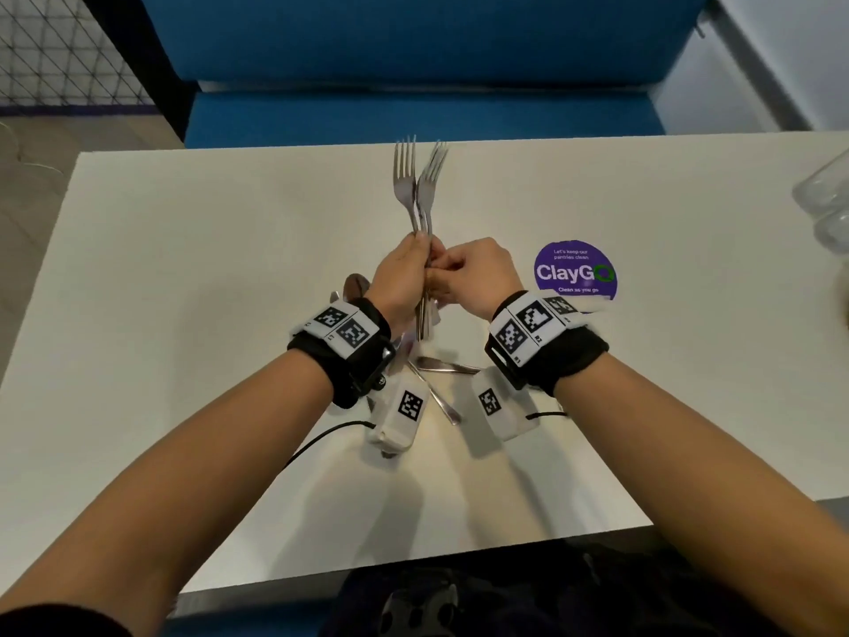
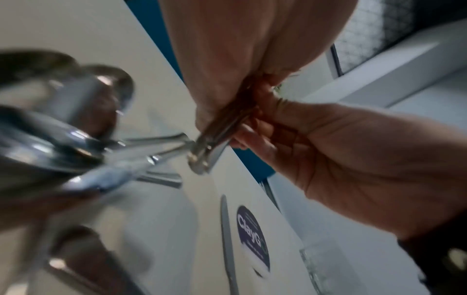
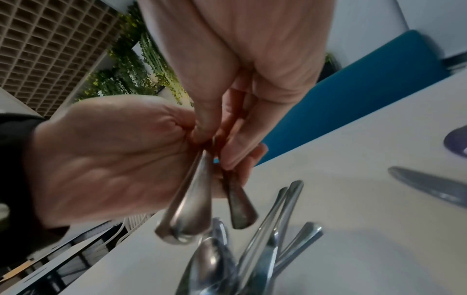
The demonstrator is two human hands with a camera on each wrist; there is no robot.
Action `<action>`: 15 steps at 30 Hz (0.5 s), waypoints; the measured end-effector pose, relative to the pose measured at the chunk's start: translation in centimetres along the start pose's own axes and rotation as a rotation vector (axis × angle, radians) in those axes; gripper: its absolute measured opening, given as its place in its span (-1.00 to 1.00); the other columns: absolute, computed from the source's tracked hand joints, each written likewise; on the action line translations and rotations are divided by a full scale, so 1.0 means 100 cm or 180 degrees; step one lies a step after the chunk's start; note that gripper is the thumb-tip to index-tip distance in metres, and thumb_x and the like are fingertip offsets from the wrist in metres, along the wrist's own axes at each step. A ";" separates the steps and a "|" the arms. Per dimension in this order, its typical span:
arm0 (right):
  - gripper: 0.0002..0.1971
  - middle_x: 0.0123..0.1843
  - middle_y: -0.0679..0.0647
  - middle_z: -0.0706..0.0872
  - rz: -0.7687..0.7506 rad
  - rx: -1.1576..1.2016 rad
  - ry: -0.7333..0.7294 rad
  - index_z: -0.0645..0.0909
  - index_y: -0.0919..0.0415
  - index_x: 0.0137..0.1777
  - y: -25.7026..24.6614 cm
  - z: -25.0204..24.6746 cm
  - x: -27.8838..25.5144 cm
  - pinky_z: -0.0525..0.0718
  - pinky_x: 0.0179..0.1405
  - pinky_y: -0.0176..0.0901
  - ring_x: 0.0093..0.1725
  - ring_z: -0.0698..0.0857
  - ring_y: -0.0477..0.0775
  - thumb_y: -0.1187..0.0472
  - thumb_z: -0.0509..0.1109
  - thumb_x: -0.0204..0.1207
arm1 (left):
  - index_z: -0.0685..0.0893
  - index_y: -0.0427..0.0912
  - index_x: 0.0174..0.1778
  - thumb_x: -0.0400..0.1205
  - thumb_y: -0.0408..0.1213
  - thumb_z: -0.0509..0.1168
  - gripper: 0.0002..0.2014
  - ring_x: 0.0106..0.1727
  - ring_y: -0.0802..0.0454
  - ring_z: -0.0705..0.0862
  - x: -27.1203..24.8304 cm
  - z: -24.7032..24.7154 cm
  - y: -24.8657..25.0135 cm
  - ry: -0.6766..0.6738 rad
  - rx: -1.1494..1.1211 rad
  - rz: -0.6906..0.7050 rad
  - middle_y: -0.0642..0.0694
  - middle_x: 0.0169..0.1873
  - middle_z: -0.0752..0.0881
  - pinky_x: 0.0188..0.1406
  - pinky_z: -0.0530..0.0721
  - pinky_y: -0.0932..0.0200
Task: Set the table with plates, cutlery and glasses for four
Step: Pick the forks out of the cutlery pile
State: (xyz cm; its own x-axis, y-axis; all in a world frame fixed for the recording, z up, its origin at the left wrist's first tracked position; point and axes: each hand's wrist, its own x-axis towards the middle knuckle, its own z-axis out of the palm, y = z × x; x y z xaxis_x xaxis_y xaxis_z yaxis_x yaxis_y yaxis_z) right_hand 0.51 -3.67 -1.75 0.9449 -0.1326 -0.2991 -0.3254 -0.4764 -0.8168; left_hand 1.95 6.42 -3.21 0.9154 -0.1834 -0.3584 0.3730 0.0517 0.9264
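Both hands' fingers (image 1: 416, 252) clamp the forks' (image 1: 416, 186) handles, tines pointing away.

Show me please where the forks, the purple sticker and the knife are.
forks (image 1: 406, 186): head view, on the tines end.
purple sticker (image 1: 574, 271): head view, on its middle.
knife (image 3: 429, 185): right wrist view, on the blade.

Silver-grey polished metal forks (image 1: 416, 190) above a plain off-white rectangular desk (image 1: 183, 278). Round purple sticker (image 1: 575, 271) with white lettering and a green ring. Black fabric wrist straps (image 1: 567, 363) carrying white plates printed with black-and-white square marker patterns. Solid blue upholstered bench (image 1: 413, 62). Colourless clear glasses (image 1: 827, 195).
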 end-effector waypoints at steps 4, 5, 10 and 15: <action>-0.91 -0.26 0.27 0.81 0.0080 -0.0337 0.0263 0.75 0.35 -0.28 0.018 -0.040 0.005 0.78 -0.03 0.13 -0.18 0.81 0.22 0.32 0.47 0.37 | 0.57 -0.22 0.18 0.80 -0.19 -0.09 -0.66 -0.44 0.16 0.67 0.010 0.050 0.002 -0.0337 0.0176 -0.0088 -0.07 -0.30 0.67 -0.49 0.67 0.24; -0.91 -0.27 0.26 0.81 0.0146 -0.0339 0.0290 0.74 0.36 -0.29 0.025 -0.052 0.006 0.78 -0.03 0.10 -0.19 0.82 0.22 0.33 0.46 0.38 | 0.57 -0.20 0.23 0.80 -0.18 -0.08 -0.66 -0.34 0.12 0.70 0.014 0.064 0.001 -0.0395 0.0376 -0.0031 -0.06 -0.26 0.69 -0.38 0.71 0.19; -0.96 -0.30 0.26 0.77 0.0588 0.0481 0.0250 0.72 0.40 -0.29 0.078 -0.130 0.011 0.82 -0.12 -0.05 -0.25 0.82 0.23 0.42 0.49 0.36 | 0.65 -0.09 0.18 0.77 -0.19 0.04 -0.72 -0.02 -0.06 0.71 0.035 0.147 -0.009 -0.0591 0.0843 0.0173 -0.10 -0.13 0.74 0.12 0.71 -0.08; -0.84 -0.42 0.16 0.73 0.0539 0.0441 0.0192 0.65 0.30 -0.42 0.137 -0.227 0.014 0.79 -0.36 -0.26 -0.47 0.77 0.01 0.43 0.52 0.34 | 0.69 -0.22 0.21 0.78 -0.19 0.04 -0.66 -0.01 -0.15 0.73 0.046 0.254 -0.027 -0.0558 0.0681 -0.0039 -0.22 -0.01 0.75 0.07 0.74 -0.08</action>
State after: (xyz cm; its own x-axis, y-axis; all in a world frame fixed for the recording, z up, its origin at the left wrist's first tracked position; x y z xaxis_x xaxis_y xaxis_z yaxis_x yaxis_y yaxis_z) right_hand -1.89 -30.12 -2.17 0.8753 -0.2545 -0.4111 -0.4773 -0.3196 -0.8185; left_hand 1.27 -19.49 -4.38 0.8638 -0.3509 -0.3615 0.3265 -0.1567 0.9321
